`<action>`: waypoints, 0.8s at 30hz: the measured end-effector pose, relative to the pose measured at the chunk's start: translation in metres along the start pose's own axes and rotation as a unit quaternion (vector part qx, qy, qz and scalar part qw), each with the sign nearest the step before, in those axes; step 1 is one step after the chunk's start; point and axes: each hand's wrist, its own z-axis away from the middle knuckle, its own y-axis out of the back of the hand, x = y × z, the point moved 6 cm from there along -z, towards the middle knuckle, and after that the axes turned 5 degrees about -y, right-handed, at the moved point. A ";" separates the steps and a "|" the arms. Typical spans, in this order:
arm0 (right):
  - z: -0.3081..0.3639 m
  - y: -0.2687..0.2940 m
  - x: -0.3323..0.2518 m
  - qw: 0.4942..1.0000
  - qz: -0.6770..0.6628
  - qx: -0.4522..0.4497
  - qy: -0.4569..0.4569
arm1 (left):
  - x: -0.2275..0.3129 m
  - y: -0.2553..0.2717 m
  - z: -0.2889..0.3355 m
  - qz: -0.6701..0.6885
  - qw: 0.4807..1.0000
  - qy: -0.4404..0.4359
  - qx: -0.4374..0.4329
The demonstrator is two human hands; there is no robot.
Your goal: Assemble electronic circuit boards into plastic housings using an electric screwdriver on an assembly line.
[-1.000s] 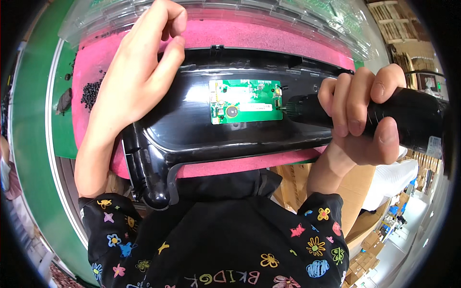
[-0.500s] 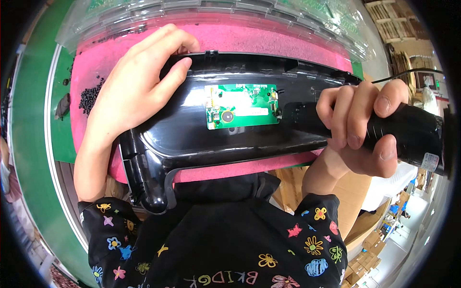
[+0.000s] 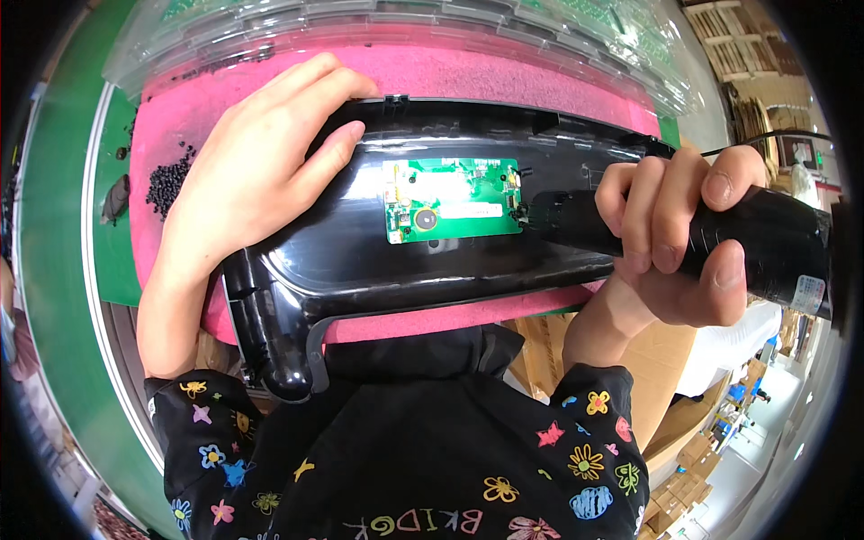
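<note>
A long black plastic housing lies on a pink foam pad. A small green circuit board sits in the housing's middle. My left hand rests flat on the housing's upper left part, fingers spread toward the board. My right hand is wrapped around a black electric screwdriver, whose tip meets the right edge of the circuit board.
A pile of small black screws lies on the pad's left edge. Clear plastic trays with green boards line the back. A green mat runs along the left. Cardboard boxes stand lower right.
My left hand has slid down from the housing's top edge to lie flat on its left part. The screwdriver stays at the board's right edge.
</note>
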 end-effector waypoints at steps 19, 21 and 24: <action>-0.006 -0.013 0.011 0.998 0.008 0.025 -0.064 | 0.000 -0.001 0.001 -0.020 1.000 -0.010 -0.005; -0.007 -0.015 0.008 0.998 0.004 0.029 -0.062 | 0.001 0.001 0.002 -0.020 1.000 -0.003 -0.007; -0.009 -0.014 0.009 0.998 -0.009 0.001 -0.056 | 0.002 0.001 -0.001 -0.023 1.000 -0.009 -0.010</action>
